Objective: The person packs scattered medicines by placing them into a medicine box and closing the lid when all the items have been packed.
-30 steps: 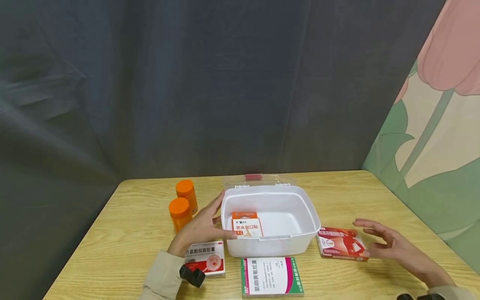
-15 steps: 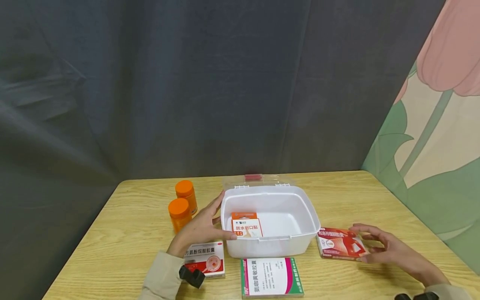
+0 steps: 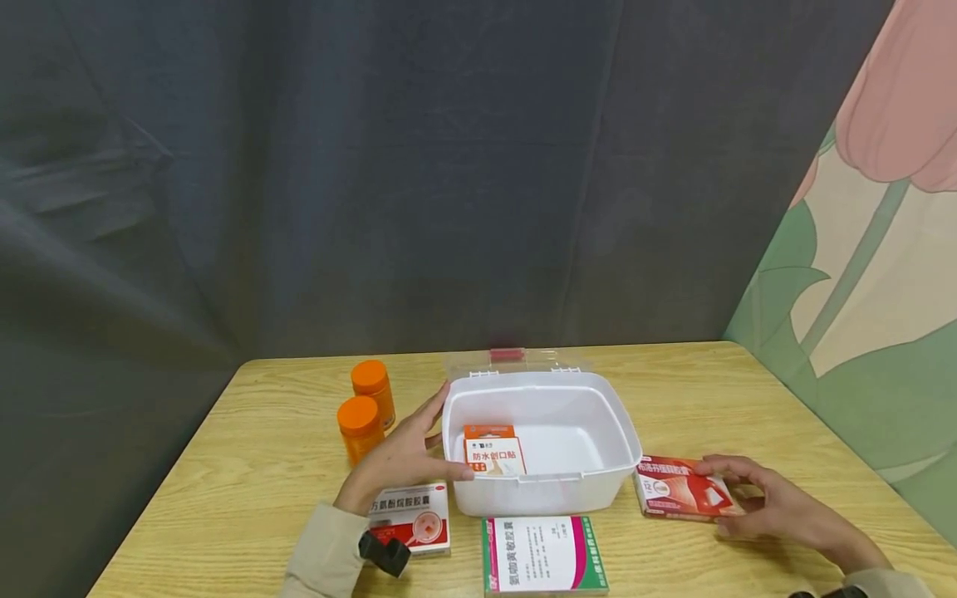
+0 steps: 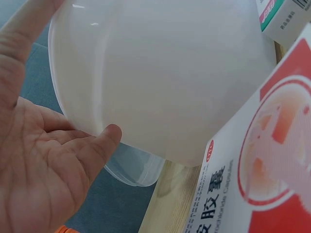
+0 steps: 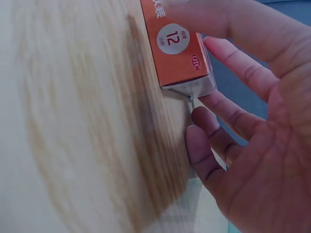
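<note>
The fingers of the right hand (image 3: 773,504), partly bent, pinch one end of the red box (image 3: 676,488), which lies on the table (image 3: 224,498) just right of the white container (image 3: 534,496). The left hand (image 3: 401,461), fingers widely spread, touches this container's left end.

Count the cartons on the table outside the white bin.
3: a red carton at the right hand, a green-edged carton in front of the white bin, and a red-white carton partly hidden by the left hand. Others may be hidden.
</note>
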Demonstrator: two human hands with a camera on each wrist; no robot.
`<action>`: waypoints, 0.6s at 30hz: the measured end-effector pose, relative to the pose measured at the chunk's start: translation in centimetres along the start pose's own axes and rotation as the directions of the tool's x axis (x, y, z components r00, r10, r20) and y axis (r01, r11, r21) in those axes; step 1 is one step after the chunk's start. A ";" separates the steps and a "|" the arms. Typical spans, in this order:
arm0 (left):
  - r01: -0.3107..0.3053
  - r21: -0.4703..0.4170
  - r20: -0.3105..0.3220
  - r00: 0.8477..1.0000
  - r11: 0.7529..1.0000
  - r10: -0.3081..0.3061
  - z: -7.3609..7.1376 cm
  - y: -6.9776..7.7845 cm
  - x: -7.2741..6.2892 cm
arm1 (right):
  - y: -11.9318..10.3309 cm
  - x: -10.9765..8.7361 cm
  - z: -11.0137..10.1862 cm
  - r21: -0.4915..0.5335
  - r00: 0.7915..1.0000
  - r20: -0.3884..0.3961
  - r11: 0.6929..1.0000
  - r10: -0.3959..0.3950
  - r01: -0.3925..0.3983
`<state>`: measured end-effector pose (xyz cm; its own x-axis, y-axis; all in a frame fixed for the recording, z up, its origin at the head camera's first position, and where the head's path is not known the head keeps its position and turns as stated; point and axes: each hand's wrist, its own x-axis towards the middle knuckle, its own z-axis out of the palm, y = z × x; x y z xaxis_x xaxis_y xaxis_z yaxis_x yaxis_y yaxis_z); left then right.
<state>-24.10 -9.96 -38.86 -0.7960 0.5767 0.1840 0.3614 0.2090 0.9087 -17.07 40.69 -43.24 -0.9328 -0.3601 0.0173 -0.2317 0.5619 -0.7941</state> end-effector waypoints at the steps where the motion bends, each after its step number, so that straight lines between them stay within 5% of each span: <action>1: -0.003 0.002 -0.001 1.000 1.000 0.003 0.0 0.0 0.0 | 0.1 0.0 0.0 -0.002 1.000 -0.003 1.000 -0.007 0.007; 10: 0.002 0.005 -0.005 1.000 1.000 -0.002 0.0 -0.1 0.0 | 0.5 0.0 0.1 -0.050 0.997 -0.028 0.996 -0.071 0.070; 18: 0.005 -0.002 -0.009 1.000 1.000 -0.005 0.1 0.0 -0.1 | 0.3 -0.3 -0.2 0.015 1.000 -0.026 1.000 0.002 -0.001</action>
<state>-24.03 -9.95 -38.94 -0.8023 0.5683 0.1826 0.3565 0.2108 0.9102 -16.92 41.10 -43.33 -0.9400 -0.3398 0.0316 -0.2262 0.5512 -0.8031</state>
